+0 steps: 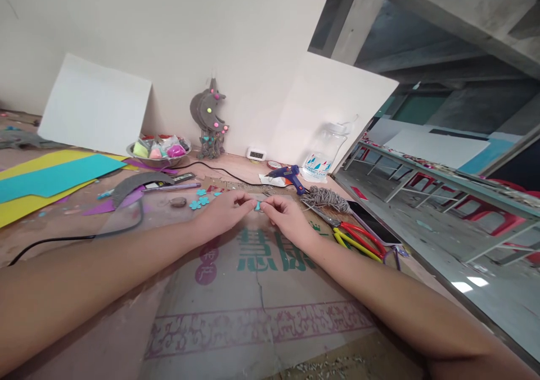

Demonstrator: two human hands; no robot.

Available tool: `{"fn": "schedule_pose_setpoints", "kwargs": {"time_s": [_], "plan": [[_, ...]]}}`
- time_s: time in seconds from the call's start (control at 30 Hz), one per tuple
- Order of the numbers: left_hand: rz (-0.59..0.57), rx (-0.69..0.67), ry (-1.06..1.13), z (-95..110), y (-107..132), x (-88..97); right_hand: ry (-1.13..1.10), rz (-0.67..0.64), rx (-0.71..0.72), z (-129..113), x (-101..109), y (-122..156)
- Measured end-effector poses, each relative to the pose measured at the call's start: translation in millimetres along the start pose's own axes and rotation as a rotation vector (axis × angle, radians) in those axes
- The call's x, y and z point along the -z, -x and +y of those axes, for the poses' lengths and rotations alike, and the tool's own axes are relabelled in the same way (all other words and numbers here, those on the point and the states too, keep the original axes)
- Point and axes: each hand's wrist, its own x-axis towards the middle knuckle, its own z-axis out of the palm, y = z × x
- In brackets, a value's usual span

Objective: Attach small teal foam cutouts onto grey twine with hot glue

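Over a printed plastic sheet (228, 295), my left hand (223, 212) and my right hand (290, 220) meet fingertip to fingertip. Both are closed in a pinch on a small turquoise foam flower (257, 205), mostly covered by the fingers, so its full shape is hidden. Several similar turquoise flower cutouts (199, 201) lie just left of my left hand. A thin dark line runs down the sheet below the hands; whether it is a thread or a crease I cannot tell.
Beyond my right hand lie a blue glue gun (291, 174), grey yarn (327, 199), red-and-yellow-handled pliers (363, 239) and a phone (375, 222). A glass jar (323, 152), small clock (256, 154), moon ornament (207, 115) and metal bowl (145, 160) stand behind. Foam sheets (63, 177) lie left.
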Motion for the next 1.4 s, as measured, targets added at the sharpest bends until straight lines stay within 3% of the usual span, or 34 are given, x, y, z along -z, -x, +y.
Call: {"fn": "schedule_pose_setpoints", "kwargs": {"time_s": [0.3,0.47,0.53,0.63,0.7,1.0,1.4], "plan": [[0.050,0.026,0.069,-1.5,-1.4,0.0,-0.004,0.046,0.105,6.8,1.2,-0.7],[0.081,0.025,0.077,-1.9,-1.9,-0.4,0.149,0.216,0.205,4.1,2.3,2.5],[0.098,0.024,0.078,-2.8,-2.6,-0.3,0.193,0.169,0.188,0.4,2.6,4.0],[0.109,0.018,0.090,-3.1,-3.3,0.3,0.231,-0.042,0.097,-5.1,1.5,5.4],[0.109,0.007,0.102,-2.1,-3.0,0.7,0.217,-0.090,0.093,-7.4,0.5,5.1],[0.095,0.012,0.098,3.2,0.2,1.0,-0.292,-0.085,0.057,1.0,0.1,-1.2],[0.036,0.046,0.046,5.9,2.1,0.4,-0.292,-0.024,0.074,5.1,-1.3,-3.7]]}}
